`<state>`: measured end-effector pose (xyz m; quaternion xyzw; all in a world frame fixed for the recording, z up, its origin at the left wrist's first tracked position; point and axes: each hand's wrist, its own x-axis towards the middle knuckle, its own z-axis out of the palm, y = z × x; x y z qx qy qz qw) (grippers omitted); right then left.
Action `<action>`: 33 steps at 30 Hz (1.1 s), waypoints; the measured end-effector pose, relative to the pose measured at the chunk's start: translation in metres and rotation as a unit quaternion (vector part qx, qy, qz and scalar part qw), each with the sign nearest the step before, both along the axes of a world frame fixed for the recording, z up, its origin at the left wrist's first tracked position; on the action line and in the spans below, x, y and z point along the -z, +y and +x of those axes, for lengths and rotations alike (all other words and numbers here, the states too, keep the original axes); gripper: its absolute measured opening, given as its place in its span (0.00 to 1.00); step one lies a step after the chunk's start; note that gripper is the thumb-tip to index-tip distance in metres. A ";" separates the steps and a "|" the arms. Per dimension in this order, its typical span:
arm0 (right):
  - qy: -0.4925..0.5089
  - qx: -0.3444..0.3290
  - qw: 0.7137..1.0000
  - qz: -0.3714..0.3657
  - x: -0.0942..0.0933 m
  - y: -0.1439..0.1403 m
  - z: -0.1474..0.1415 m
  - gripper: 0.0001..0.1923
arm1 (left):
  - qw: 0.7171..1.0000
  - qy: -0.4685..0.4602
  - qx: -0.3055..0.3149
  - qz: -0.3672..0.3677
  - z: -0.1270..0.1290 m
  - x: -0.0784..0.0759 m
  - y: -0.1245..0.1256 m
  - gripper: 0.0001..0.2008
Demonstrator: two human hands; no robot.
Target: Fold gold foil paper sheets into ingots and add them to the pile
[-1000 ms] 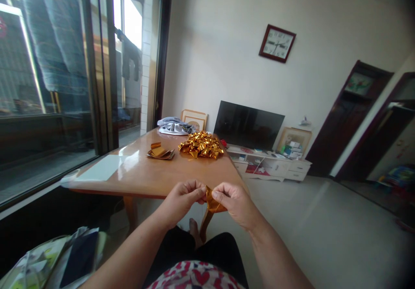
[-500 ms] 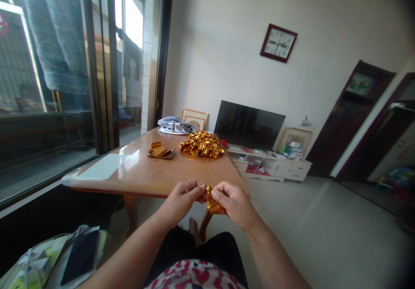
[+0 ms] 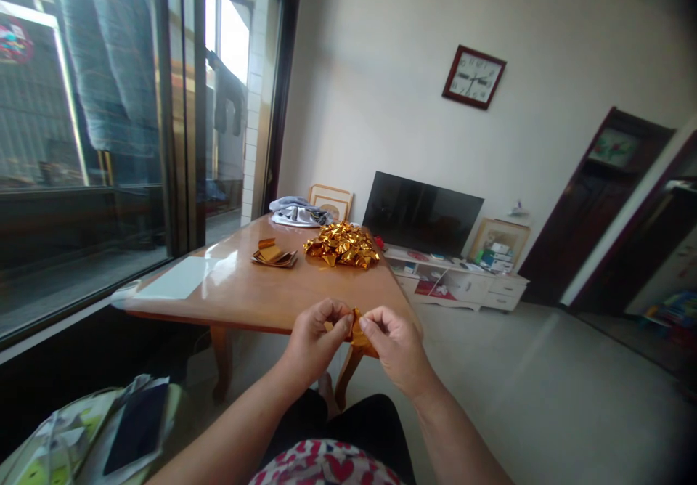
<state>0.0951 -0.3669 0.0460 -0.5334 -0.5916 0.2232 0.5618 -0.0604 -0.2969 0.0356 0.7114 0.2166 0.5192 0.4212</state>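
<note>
Pinched between both hands, one small piece of gold foil paper (image 3: 356, 327) is held in the air just in front of the near edge of the wooden table (image 3: 255, 292). The left hand (image 3: 316, 336) is closed on the piece's left side with thumb and fingertips; the right hand (image 3: 396, 343) is closed on its right side in the same way. The two hands are set close together, fingertips nearly touching, above the lap.

Items recorded on the table:
- pile of folded gold foil pieces (image 3: 342, 245), heaped toward the far right part of the top;
- small stack of flat gold foil sheets (image 3: 274, 255), just left of the pile and apart from it;
- white sheet (image 3: 177, 287), lying flat near the left corner;
- bundled grey and white cloth (image 3: 297, 212), at the far end.

Items recorded elsewhere:
- dark phone (image 3: 136, 428), resting on papers at the lower left, well apart from the hands;
- television (image 3: 422, 213), on a low white cabinet (image 3: 462, 285) beyond the table;
- wall clock (image 3: 473, 77), hung above the television;
- glass sliding door (image 3: 109, 144), along the left side.
</note>
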 end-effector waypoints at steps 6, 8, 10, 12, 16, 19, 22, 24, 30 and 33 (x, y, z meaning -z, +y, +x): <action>-0.012 0.000 1.000 0.001 -0.002 -0.002 -0.002 0.14 | 0.999 -0.006 0.005 -0.039 0.001 0.004 0.003 0.10; -0.017 -0.001 1.000 0.002 -0.003 -0.002 -0.002 0.14 | 0.998 -0.016 0.013 -0.060 0.003 0.005 0.004 0.11; -0.020 -0.003 1.000 0.000 -0.004 -0.002 -0.002 0.14 | 0.996 -0.028 0.028 -0.082 0.004 0.007 0.005 0.12; -0.026 -0.002 1.000 -0.002 -0.006 -0.002 -0.002 0.14 | 0.993 -0.039 0.049 -0.102 0.005 0.008 0.006 0.13; -0.043 0.003 0.999 0.000 -0.007 -0.002 -0.001 0.14 | 0.985 -0.052 0.088 -0.138 0.006 0.008 0.008 0.15; -0.049 0.002 0.999 0.003 -0.006 -0.002 0.000 0.14 | 0.979 -0.059 0.110 -0.162 0.006 0.005 0.007 0.15; -0.041 -0.006 0.999 -0.002 -0.005 -0.001 0.000 0.15 | 0.973 -0.066 0.128 -0.179 0.006 0.002 0.005 0.16; -0.034 -0.014 0.999 -0.008 -0.004 -0.001 0.000 0.16 | 0.970 -0.067 0.136 -0.191 0.005 0.001 0.004 0.16; -0.023 -0.026 0.999 -0.022 -0.004 -0.001 0.000 0.16 | 0.964 -0.078 0.155 -0.202 0.002 -0.004 0.001 0.14; -0.025 -0.031 0.999 -0.023 -0.003 -0.001 0.000 0.16 | 0.965 -0.069 0.167 -0.189 0.000 -0.004 0.002 0.12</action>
